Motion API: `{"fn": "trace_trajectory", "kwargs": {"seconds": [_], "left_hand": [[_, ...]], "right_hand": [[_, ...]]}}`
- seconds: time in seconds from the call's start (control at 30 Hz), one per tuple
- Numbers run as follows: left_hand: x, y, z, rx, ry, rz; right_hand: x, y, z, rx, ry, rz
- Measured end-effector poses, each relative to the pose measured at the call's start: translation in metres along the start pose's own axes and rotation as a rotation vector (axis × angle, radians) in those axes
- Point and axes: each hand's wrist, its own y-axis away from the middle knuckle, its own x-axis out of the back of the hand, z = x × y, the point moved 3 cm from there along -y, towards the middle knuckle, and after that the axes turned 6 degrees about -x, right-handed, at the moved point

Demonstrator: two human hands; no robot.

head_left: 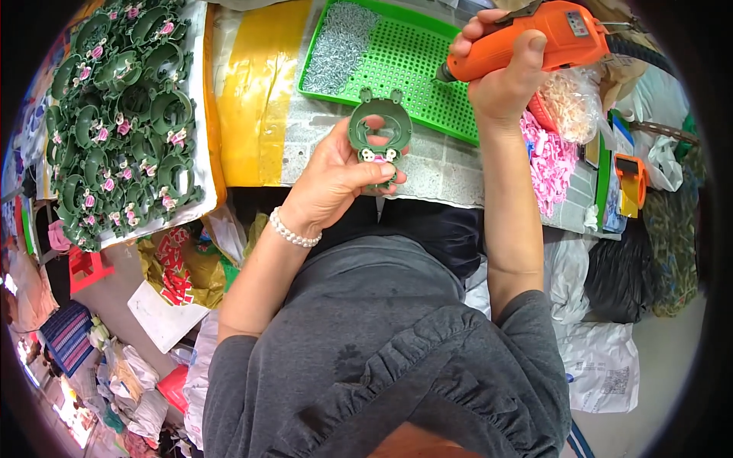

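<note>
My left hand (pixel 347 168) grips a dark green ring-shaped plastic part (pixel 355 136) by its lower end, the thumb pressed near small cream and pink pieces fixed there. Two small lugs stick up from the ring's top. In my right hand (pixel 508 84) is an orange electric screwdriver (pixel 546 42), its dark tip pointing left over a green perforated tray (pixel 427 34). Many small silver screws (pixel 336 49) lie heaped in the tray's left end. The screwdriver's tip is apart from the green part.
At left, a white-lined tray (pixel 200 114) bears a pile of similar green parts (pixel 122 122). Pink plastic pieces (pixel 548 164) and a clear bag of pale pieces (pixel 573 103) lie at right. Yellow tape (pixel 259 91) covers part of the bench. Bags and a red stool (pixel 88 269) stand below.
</note>
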Motion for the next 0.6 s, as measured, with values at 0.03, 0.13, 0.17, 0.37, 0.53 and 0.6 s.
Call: {"fn": "trace_trajectory", "kwargs": {"seconds": [0.03,0.13,0.17,0.37,0.53,0.6], "left_hand": [[0.0,0.0,0.0,0.001,0.003,0.001],[-0.002,-0.001,0.0,-0.037,-0.022,-0.023],[-0.002,-0.001,-0.001,-0.05,-0.027,-0.022],[-0.001,-0.001,-0.003,-0.05,-0.039,-0.012],[-0.002,-0.001,-0.004,-0.04,-0.052,0.023],[0.001,0.0,-0.003,-0.049,-0.079,0.051]], "right_hand": [[0.0,0.0,0.0,0.0,0.006,0.003],[0.0,0.0,0.001,-0.013,-0.003,0.006],[0.0,0.0,0.001,-0.015,-0.002,0.005],[0.0,-0.001,0.002,-0.056,0.027,0.005],[-0.027,0.006,-0.011,-0.188,-1.412,-0.302],[-0.031,0.014,-0.029,-0.093,-0.86,-0.153]]}}
